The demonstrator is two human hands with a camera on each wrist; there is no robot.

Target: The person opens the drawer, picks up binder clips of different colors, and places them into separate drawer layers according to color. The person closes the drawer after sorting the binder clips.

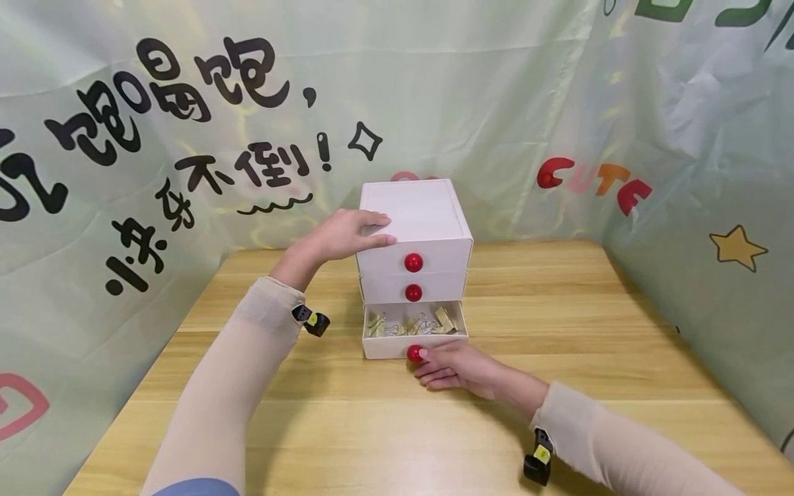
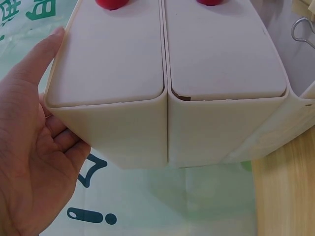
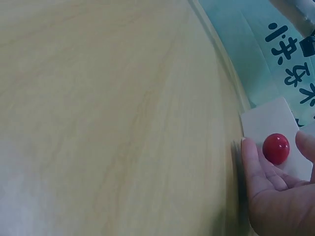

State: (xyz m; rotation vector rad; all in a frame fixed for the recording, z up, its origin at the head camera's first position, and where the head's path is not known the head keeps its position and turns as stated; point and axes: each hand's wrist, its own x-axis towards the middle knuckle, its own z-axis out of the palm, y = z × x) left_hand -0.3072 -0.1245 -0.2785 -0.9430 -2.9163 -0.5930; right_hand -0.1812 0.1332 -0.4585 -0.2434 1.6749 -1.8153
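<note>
A white three-tier drawer box (image 1: 414, 207) stands on the table, each tier with a round red knob. Its bottom drawer (image 1: 391, 348) is pulled out, with several gold binder clips (image 1: 406, 326) inside. The left hand (image 1: 340, 235) rests on the top panel's left side, fingers extended, its thumb at the front top edge in the left wrist view. In front of the bottom drawer is the right hand (image 1: 462, 368), thumb tip at the bottom knob (image 3: 276, 149). The right wrist view shows its fingers fairly straight beside the knob, and a gap between thumb and knob.
The wooden table (image 1: 347, 427) extends around the box. Behind and at both sides hangs a pale green printed cloth (image 1: 471, 110). Black cameras are strapped at the left sleeve (image 1: 260, 331) and right sleeve (image 1: 595, 427).
</note>
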